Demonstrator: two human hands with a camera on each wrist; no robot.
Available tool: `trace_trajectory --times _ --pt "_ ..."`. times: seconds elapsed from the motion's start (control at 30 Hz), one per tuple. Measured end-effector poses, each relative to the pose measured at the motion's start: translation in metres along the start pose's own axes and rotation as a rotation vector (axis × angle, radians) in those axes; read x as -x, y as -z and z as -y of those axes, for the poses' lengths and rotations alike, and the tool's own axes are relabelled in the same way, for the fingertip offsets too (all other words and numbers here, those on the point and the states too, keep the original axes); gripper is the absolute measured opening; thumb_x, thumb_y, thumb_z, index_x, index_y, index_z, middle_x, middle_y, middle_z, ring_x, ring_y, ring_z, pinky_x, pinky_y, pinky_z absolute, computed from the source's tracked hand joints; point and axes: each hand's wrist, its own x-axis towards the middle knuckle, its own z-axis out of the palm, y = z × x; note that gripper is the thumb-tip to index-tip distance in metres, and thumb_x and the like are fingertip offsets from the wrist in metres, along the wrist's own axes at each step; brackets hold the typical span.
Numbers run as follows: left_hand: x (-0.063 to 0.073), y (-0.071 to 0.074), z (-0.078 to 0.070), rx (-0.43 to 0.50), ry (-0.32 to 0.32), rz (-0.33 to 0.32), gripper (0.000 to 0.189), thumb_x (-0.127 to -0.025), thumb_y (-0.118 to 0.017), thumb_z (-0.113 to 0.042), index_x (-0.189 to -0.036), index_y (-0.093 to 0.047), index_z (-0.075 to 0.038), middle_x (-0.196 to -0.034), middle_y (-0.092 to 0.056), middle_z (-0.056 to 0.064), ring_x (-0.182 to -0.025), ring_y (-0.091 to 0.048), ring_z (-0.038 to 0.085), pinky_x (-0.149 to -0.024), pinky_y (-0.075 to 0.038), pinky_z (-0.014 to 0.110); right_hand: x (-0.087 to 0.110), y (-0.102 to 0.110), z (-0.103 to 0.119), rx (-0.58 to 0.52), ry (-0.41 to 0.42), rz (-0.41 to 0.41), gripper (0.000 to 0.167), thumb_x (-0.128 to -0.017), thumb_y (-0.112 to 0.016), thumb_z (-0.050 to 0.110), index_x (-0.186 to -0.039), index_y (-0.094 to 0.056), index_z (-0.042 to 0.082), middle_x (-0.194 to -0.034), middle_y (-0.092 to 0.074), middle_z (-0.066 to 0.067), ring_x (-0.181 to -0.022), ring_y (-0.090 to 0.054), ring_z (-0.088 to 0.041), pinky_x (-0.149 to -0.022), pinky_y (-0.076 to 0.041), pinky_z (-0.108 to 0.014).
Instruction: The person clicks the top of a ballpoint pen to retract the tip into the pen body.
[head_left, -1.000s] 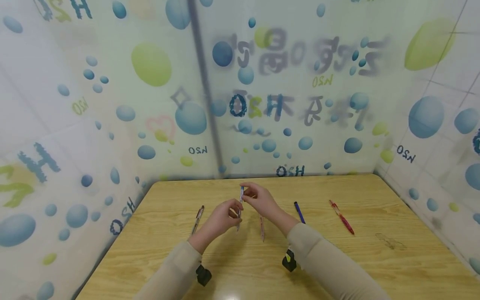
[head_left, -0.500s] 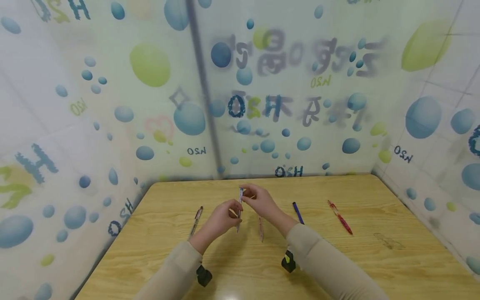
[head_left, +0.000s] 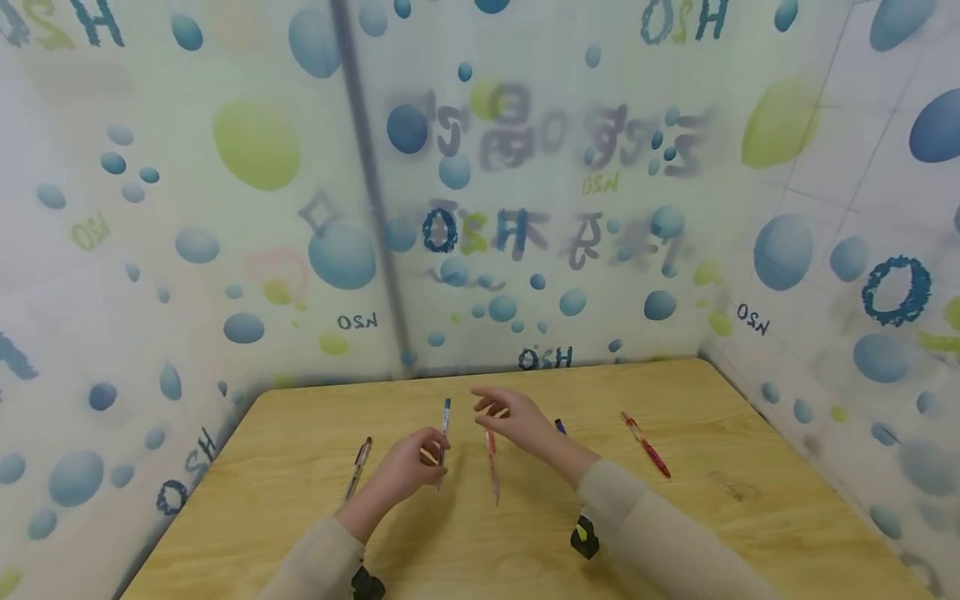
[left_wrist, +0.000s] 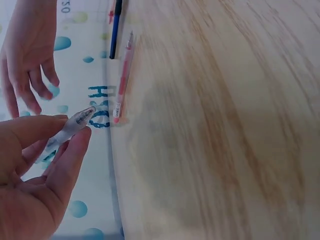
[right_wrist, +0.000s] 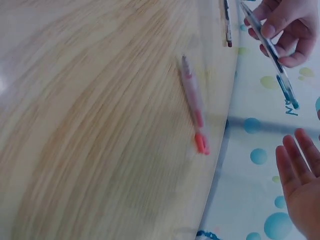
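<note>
My left hand [head_left: 405, 468] pinches a slim clear-barrelled pen [head_left: 446, 417] between thumb and fingers, above the table. The pen's blue end points away from me, and its clear tip [left_wrist: 84, 117] shows in the left wrist view. Right of it, my right hand [head_left: 516, 419] is apart from the pen, fingers loosely extended and holding nothing. In the right wrist view this hand [right_wrist: 305, 187] shows its fingers spread near the pen's blue end. Between and below the hands lies a pink-red pen [head_left: 492, 468] on the table.
On the wooden table [head_left: 480, 558] a clear pen with a dark brown end [head_left: 361, 463] lies at left. A blue pen [head_left: 560, 426] is partly hidden behind the right forearm, and a red pen [head_left: 647, 447] lies farther right. A bubble-patterned curtain [head_left: 465, 292] hangs behind the table.
My right hand has let go of the pen's blue end and drawn off to the right. My left hand keeps hold of the pen. The head view has turned slightly right and up.
</note>
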Motion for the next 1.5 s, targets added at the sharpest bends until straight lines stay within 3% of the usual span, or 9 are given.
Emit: trace_trajectory --times 0.2,0.53,0.83,1.0,1.37,1.5 --pt "0.006 -0.001 0.008 -0.025 0.076 -0.001 0.03 -0.086 -0.07 0.002 -0.114 -0.06 0.002 -0.091 -0.058 0.01 -0.077 -0.062 0.02 -0.063 -0.053 0.035 0.024 0.018 -0.02 0.033 0.014 0.027 0.043 -0.098 -0.062 0.022 -0.139 -0.054 0.012 -0.117 -0.064 -0.01 -0.098 -0.06 -0.016 -0.085 -0.05 -0.038" --pt "-0.005 -0.006 0.016 -0.141 0.181 -0.025 0.031 -0.081 -0.072 0.006 -0.111 -0.065 0.0 -0.085 -0.059 0.008 -0.068 -0.056 0.017 -0.059 -0.051 0.032 0.049 0.041 -0.039 0.043 -0.028 0.034 0.041 -0.097 -0.062 0.017 -0.136 -0.055 0.008 -0.116 -0.064 -0.015 -0.096 -0.06 -0.019 -0.085 -0.05 -0.04" --pt "-0.013 -0.006 0.028 -0.181 0.19 -0.02 0.028 -0.08 -0.073 0.007 -0.106 -0.065 0.0 -0.082 -0.06 0.007 -0.067 -0.058 0.016 -0.058 -0.052 0.031 0.057 0.041 -0.041 0.049 -0.077 0.044 0.039 -0.097 -0.062 0.013 -0.135 -0.057 0.008 -0.113 -0.065 -0.012 -0.094 -0.059 -0.018 -0.081 -0.05 -0.037" --pt "-0.01 -0.003 0.03 -0.177 0.228 -0.014 0.026 -0.082 -0.072 0.005 -0.106 -0.065 0.0 -0.081 -0.06 0.007 -0.063 -0.06 0.016 -0.057 -0.051 0.031 0.06 0.04 -0.041 0.054 -0.075 0.052 0.039 -0.097 -0.062 0.014 -0.135 -0.057 0.008 -0.114 -0.065 -0.012 -0.095 -0.059 -0.018 -0.082 -0.05 -0.038" --pt "-0.003 0.004 0.031 -0.172 0.229 -0.008 0.026 -0.083 -0.07 0.005 -0.108 -0.064 0.0 -0.079 -0.061 0.007 -0.061 -0.061 0.017 -0.056 -0.052 0.031 0.064 0.039 -0.045 0.094 -0.073 0.048 0.04 -0.096 -0.064 0.018 -0.134 -0.057 0.006 -0.108 -0.065 -0.003 -0.093 -0.059 -0.016 -0.082 -0.05 -0.038" --pt "-0.001 0.006 0.028 -0.208 0.239 -0.036 0.028 -0.085 -0.073 -0.001 -0.111 -0.064 -0.002 -0.082 -0.061 0.006 -0.064 -0.058 0.016 -0.057 -0.05 0.031 0.064 0.039 -0.047 0.093 -0.063 0.058 0.039 -0.097 -0.063 0.018 -0.134 -0.058 0.007 -0.11 -0.065 -0.007 -0.093 -0.06 -0.016 -0.081 -0.05 -0.035"
